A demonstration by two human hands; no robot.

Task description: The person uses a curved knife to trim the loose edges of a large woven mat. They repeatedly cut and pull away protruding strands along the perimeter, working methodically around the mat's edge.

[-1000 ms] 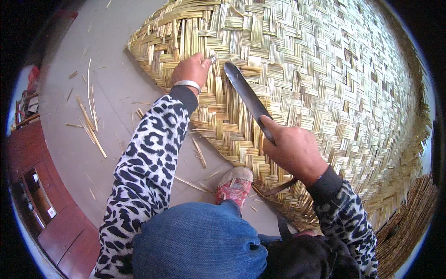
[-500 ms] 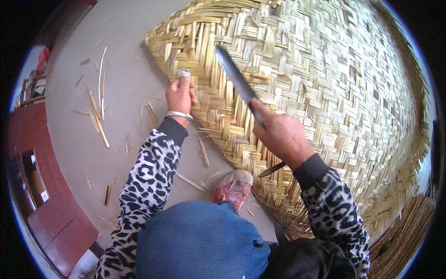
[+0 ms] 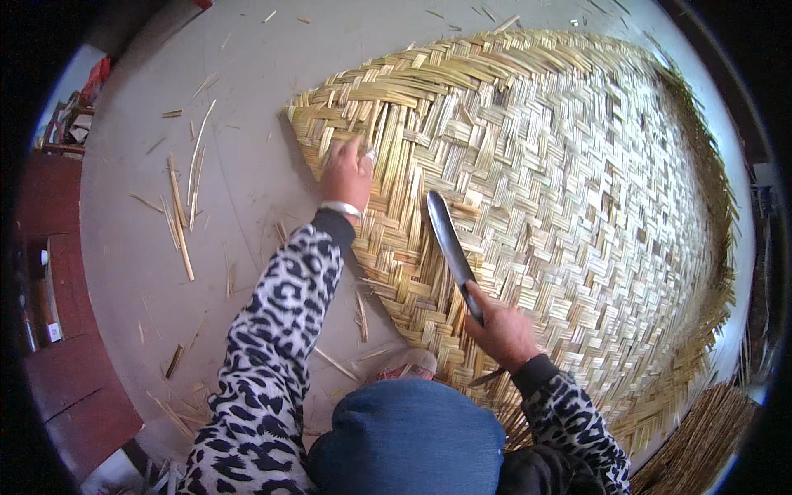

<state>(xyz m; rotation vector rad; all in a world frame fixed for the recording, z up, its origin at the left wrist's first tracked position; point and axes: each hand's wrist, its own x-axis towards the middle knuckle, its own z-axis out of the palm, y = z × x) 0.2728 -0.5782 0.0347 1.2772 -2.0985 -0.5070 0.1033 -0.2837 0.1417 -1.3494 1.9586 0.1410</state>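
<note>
- Basically, far left: dark red wooden panels [image 3: 70, 375] beside smooth grey floor [image 3: 264, 173].
- Next, loose straw-coloured strips [image 3: 180, 227] scattered on that floor.
- Left hand [image 3: 351, 173], silver bangle [image 3: 341, 208] at its wrist: partly open, fingers bent over the left border of the large yellow-green mat of broad woven strips [image 3: 561, 198]. Can't tell if I'm pinching a strip.
- Mat runs from centre to right across the floor; pointed corner just beyond my left hand.
- My blue denim knee [image 3: 408, 437], bottom centre.
- Long dark metal blade with rounded tip [image 3: 451, 247]: above the mat, tip angled up-left. Can't tell if it touches.
- Right hand [image 3: 503, 334]: closed round the blade's near end.
- Far right: bundle of thin brown stalks [image 3: 701, 441], near the mat's edge.
</note>
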